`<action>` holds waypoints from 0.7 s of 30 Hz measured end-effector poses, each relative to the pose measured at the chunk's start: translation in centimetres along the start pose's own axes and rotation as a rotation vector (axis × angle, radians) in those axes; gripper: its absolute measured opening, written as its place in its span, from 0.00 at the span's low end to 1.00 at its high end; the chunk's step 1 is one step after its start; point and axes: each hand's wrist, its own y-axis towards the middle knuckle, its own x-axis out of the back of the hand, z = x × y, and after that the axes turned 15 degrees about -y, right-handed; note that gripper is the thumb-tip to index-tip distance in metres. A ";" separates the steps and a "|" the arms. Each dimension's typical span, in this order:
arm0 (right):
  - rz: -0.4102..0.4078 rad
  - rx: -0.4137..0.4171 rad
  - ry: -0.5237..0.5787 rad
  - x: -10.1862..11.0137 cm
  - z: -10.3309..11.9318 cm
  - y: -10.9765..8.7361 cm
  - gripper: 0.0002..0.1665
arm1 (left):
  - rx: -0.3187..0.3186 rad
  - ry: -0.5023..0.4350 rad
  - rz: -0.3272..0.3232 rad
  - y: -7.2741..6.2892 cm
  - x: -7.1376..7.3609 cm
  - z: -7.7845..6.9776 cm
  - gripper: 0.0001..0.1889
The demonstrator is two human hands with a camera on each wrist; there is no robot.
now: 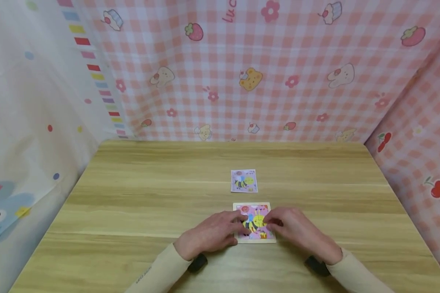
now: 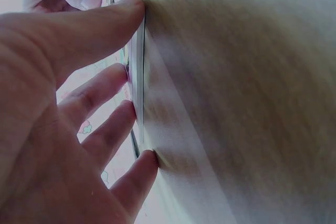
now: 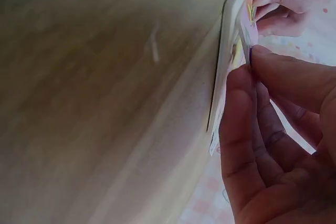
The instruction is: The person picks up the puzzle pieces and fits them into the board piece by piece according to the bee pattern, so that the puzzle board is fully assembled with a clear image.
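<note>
A square jigsaw puzzle (image 1: 254, 240) with a pale frame and a bee picture lies flat on the table. My left hand (image 1: 216, 232) rests at its left side, fingertips on the picture and thumb at the near edge. In the left wrist view the fingers (image 2: 110, 135) are spread and touch the puzzle and the tabletop. From the right, my right hand (image 1: 297, 228) reaches over the picture. The right wrist view shows its thumb and index finger pinching a thin puzzle piece (image 3: 245, 43), tilted up from the board. Fingers hide part of the picture.
Behind the puzzle lies a small card (image 1: 244, 181) with the same bee picture. The wooden table (image 1: 150, 183) meets a pink checked curtain (image 1: 227, 53) at the back. More printed cloth (image 1: 418, 154) hangs at the right, and a white one (image 1: 33, 101) at the left.
</note>
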 end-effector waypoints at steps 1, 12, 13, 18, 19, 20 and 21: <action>0.003 0.000 -0.007 -0.1 0.0 0.0 0.05 | 0.000 0.000 0.000 0.0 0.0 0.0 0.20; 0.066 -0.053 -0.023 -0.1 0.1 0.1 0.05 | -0.005 0.003 0.001 0.2 -0.2 -0.1 0.20; 0.073 -0.058 -0.022 -0.1 0.1 0.1 0.05 | -0.006 0.003 -0.001 0.2 -0.2 -0.1 0.20; 0.051 -0.052 -0.043 0.4 0.1 -0.4 0.06 | -0.011 -0.002 -0.014 0.1 -0.1 -0.1 0.20; 0.042 -0.037 -0.065 0.6 0.1 -0.7 0.06 | -0.009 -0.007 -0.014 0.1 0.0 -0.1 0.20; 0.031 -0.013 -0.090 0.8 0.0 -1.0 0.07 | -0.004 -0.009 -0.012 0.1 0.0 -0.1 0.20; 0.027 0.017 -0.122 1.0 -0.1 -1.4 0.07 | 0.000 -0.014 -0.010 0.1 0.0 -0.1 0.19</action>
